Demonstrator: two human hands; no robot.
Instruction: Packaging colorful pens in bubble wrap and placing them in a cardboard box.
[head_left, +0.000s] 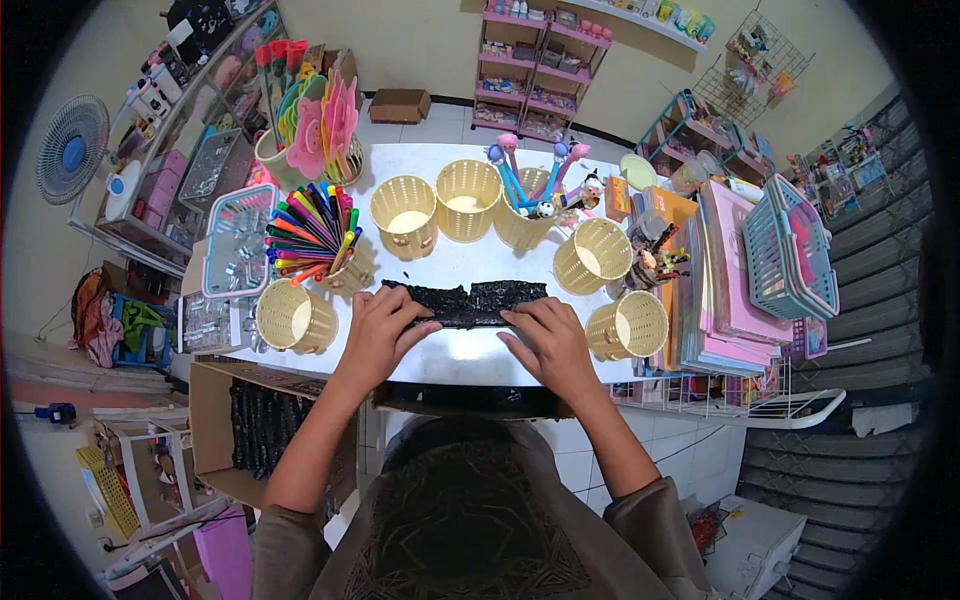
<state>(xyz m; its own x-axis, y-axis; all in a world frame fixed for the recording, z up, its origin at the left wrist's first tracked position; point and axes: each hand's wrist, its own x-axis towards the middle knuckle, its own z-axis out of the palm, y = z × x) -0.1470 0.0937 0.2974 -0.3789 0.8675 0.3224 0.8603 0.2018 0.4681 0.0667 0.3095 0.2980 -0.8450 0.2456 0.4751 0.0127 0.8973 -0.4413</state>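
Observation:
A folded strip of crinkled black plastic wrap (469, 304) lies flat on the white tabletop (450, 360), with a notch midway along its far edge. My left hand (384, 326) holds its left end, thumb along the near edge and forefinger on top. At the right end, fingertips of my right hand (551, 334) rest on the wrap; the thumb stands apart from the forefinger. Beyond the strip are cream woven-pattern plastic cups, including an unfilled one (403, 217). Another cup (345, 274) holds many-coloured pens (307, 229).
One cup (298, 319) stands beside my left hand, another (628, 326) beside my right. Stacked books (724, 277) and a blue plastic basket (791, 255) line the right side. A blue-rimmed basket (240, 244) sits left. An open cardboard box (214, 442) holds black-wrapped items below the table's left edge.

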